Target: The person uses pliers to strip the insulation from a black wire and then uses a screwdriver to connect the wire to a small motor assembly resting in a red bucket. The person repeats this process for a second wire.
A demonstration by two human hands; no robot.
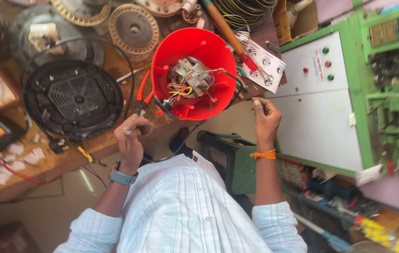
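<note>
Between both hands (pixel 131 136), red housing (pixel 192 72)

Appliance repair workshop: motor parts (pixel 134 29), wire coils (pixel 248 10), green winding machine (pixel 387 89).

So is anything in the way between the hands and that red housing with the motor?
For the right hand, nothing visible: there is an open gap to the red housing. Red-handled pliers lie on the bench between the left hand and the housing.
</note>
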